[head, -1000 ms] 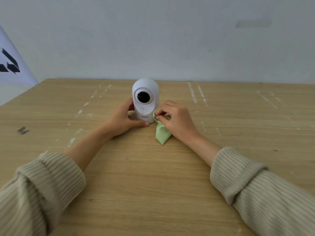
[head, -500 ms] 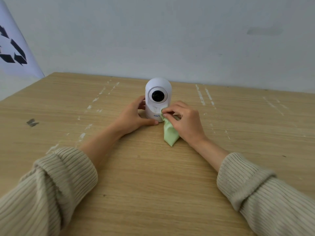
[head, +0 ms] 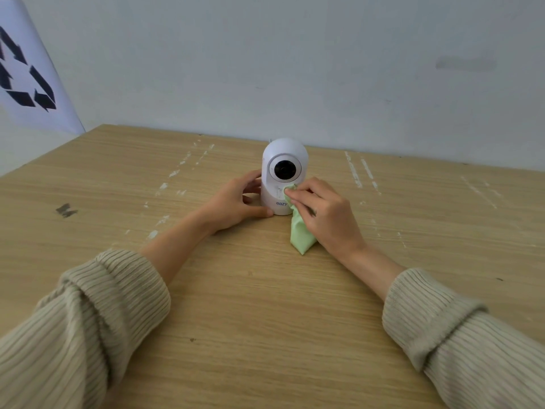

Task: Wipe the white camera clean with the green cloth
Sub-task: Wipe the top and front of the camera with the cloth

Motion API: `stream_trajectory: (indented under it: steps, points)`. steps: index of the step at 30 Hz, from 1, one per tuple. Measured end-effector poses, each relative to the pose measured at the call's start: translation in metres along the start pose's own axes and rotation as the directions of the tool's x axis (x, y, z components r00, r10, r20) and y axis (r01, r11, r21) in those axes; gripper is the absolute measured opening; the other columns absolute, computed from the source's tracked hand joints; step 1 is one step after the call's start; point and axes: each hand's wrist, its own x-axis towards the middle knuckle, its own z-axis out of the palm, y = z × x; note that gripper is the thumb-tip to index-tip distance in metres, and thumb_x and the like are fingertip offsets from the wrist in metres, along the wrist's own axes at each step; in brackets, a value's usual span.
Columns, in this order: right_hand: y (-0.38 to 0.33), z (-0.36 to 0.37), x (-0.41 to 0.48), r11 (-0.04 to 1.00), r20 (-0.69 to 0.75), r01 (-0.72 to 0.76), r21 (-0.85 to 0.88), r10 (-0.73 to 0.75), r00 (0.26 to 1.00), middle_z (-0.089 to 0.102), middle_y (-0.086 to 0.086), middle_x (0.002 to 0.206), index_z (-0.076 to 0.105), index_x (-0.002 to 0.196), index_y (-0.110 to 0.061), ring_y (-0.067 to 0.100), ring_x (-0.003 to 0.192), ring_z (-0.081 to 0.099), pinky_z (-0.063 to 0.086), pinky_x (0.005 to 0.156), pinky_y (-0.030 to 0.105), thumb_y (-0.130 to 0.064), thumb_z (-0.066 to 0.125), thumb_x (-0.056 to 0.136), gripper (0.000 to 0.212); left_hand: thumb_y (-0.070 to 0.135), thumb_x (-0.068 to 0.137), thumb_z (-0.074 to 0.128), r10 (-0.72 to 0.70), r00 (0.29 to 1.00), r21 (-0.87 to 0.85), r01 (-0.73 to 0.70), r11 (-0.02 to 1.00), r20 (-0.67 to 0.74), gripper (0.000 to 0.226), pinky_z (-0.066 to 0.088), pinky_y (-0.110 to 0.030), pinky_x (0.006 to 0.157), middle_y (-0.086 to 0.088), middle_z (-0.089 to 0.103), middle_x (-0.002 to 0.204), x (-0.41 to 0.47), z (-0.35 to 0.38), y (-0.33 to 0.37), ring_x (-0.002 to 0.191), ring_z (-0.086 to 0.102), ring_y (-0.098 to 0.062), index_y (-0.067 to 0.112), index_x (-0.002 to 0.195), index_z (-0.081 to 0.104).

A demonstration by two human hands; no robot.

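One white camera [head: 284, 175] upright on table [head: 265, 305]; one green cloth [head: 299, 234] pinched by right hand [head: 324, 215] against camera front; left hand [head: 236, 203] cupping camera base, left side

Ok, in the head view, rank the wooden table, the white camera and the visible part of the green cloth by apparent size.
1. wooden table, far the largest.
2. white camera.
3. green cloth, partly hidden under the right hand, so its full size is unsure.
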Motion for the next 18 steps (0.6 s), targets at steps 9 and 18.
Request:
stream_trajectory:
  steps: [9,18]
  points:
    - [0.005,-0.012,-0.002,0.999,0.040,0.039,0.005,-0.040,0.998,0.065,0.009,0.079,0.073,0.090,-0.002,0.021,0.071,0.063,0.053,0.065,0.032,-0.005,0.068,0.083,0.010,0.014,0.070,0.082,0.011,1.000,-0.009,-0.011,1.000,-0.027,0.078,0.046,-0.032,0.097,0.002,0.060,0.128,0.000,0.001,-0.003,0.118,0.056,-0.011,0.024,0.137,0.044]
    - [-0.008,0.006,0.002,0.997,-0.034,0.024,-0.070,-0.027,0.999,0.065,0.009,0.078,0.073,0.089,-0.001,0.022,0.070,0.062,0.051,0.065,0.028,0.000,0.070,0.080,0.010,0.009,0.072,0.080,0.023,0.999,-0.029,-0.024,0.999,-0.025,0.075,0.046,-0.027,0.094,-0.001,0.061,0.127,-0.002,0.002,-0.001,0.116,0.058,-0.013,0.023,0.137,0.045]
